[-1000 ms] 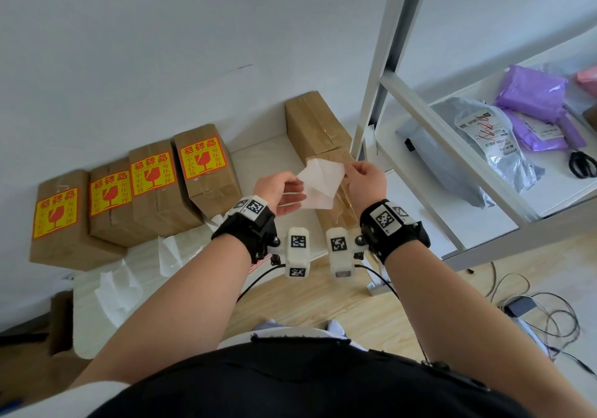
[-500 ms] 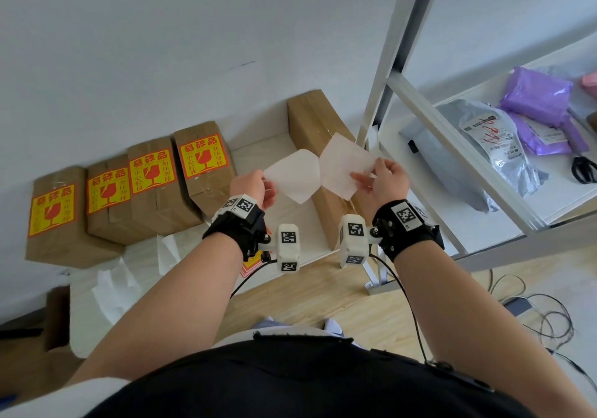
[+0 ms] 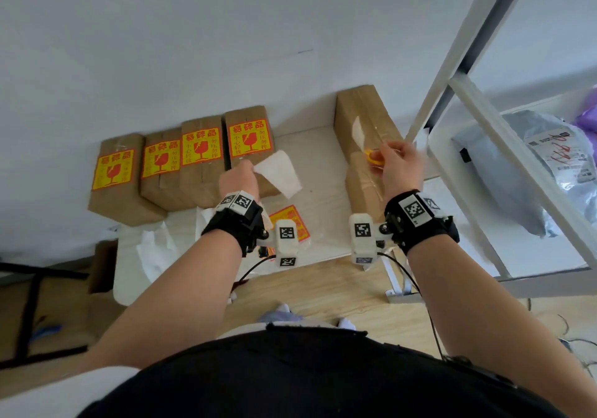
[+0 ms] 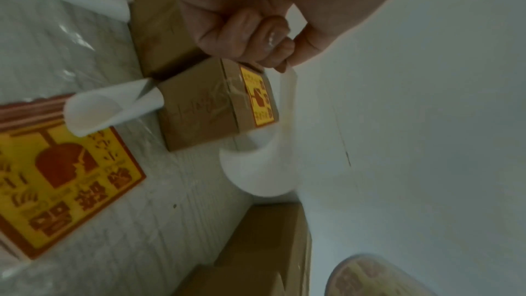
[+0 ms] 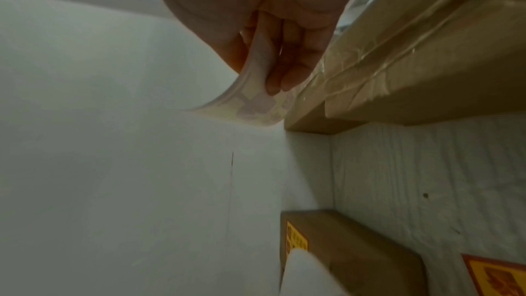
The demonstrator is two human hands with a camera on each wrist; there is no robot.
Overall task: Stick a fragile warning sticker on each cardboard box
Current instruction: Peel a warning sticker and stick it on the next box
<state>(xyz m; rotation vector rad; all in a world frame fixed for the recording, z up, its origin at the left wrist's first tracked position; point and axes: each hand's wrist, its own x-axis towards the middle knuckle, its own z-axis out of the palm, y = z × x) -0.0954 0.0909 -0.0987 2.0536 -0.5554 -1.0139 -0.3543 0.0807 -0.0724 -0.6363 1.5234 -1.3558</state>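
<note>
Nearest: two bare forearms with black wrist straps are seen over a wooden floor (image 3: 339,291).

Left hand (image 3: 238,181): fingers are curled, and a white backing sheet (image 3: 280,174) is pinched by one corner between thumb and fingertips. The sheet hangs curled to the right of the hand, above the white tabletop (image 3: 318,156). In the left wrist view the same sheet (image 4: 266,165) is seen dangling below the fingers (image 4: 247,37), in front of a labelled box.

Right hand (image 3: 400,168): it is closed on the peeled fragile sticker (image 3: 365,146), gripped at its lower edge between thumb and fingers. The sticker stands up and to the left of the hand; its pale adhesive side is turned to the camera, and a bit of yellow-orange shows at the grip. In the right wrist view the sticker (image 5: 253,102) curls away from the fingertips, just beside the edge of the unlabelled box (image 5: 421,57); contact with the box cannot be confirmed.

Mid-distance: a stack of spare stickers (image 3: 289,220) lies on the tabletop between the wrists, partly hidden by the left wrist camera. Discarded backing sheets (image 3: 155,249) lie at the table's left edge.

Farther: the unlabelled box (image 3: 361,117), taped, stands right of centre, directly behind the held sticker. Four labelled boxes (image 3: 181,159) are lined up against the wall (image 3: 226,29) on the left, each with a yellow-and-red sticker on top. A white shelf frame (image 3: 458,71) with grey and purple mailer bags (image 3: 517,165) is seen at right.
</note>
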